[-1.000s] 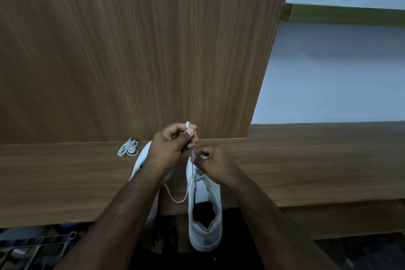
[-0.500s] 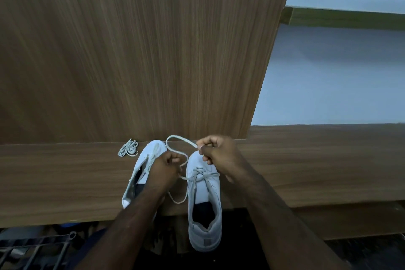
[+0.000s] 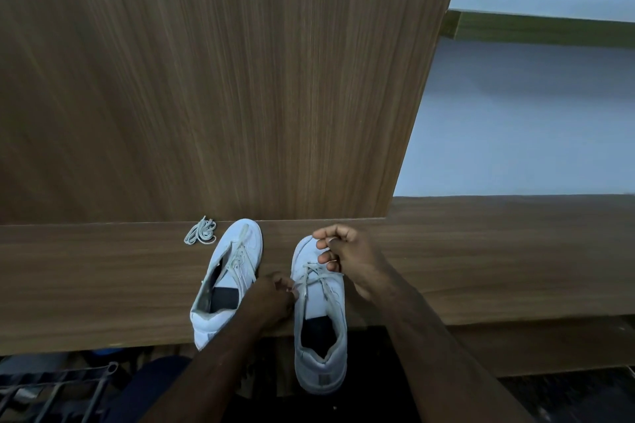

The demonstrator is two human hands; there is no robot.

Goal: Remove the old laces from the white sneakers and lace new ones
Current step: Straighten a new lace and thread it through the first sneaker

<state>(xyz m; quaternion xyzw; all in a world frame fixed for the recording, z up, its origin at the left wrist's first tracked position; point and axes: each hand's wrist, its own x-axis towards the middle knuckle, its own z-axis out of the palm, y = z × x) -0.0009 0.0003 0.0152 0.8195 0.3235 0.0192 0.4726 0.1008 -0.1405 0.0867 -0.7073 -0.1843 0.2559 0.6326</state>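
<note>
Since half a second ago your left hand (image 3: 271, 299) has dropped from beside the left sneaker's laces to the inner edge of the right sneaker, and the loop of lace that arched between your hands is gone from view.

Wood-grain panel (image 3: 223, 79) stands upright behind everything; pale wall (image 3: 532, 113) to its right. Counter (image 3: 103, 285) runs across the frame, same brown grain.

Right sneaker (image 3: 321, 319): toe on the counter, heel hanging past the near edge. Partly laced, with a lace (image 3: 314, 276) crossing near the toe end. Left sneaker (image 3: 228, 280): just beside it, angled, toe almost at the panel, its own lacing loose down the tongue.

Your right hand (image 3: 347, 257) hovers over the right sneaker's toe, fingers (image 3: 324, 244) curled in toward the palm; they seem to pinch a lace end, too small to confirm. Your left hand's fingers are curled at the lace crossing, pinching the strand there.

Spare bundle of laces (image 3: 201, 232): coiled on the counter, left of the left sneaker's toe, close to the panel, apart from both hands.

Wire rack (image 3: 51, 391) at lower left, below the counter.
</note>
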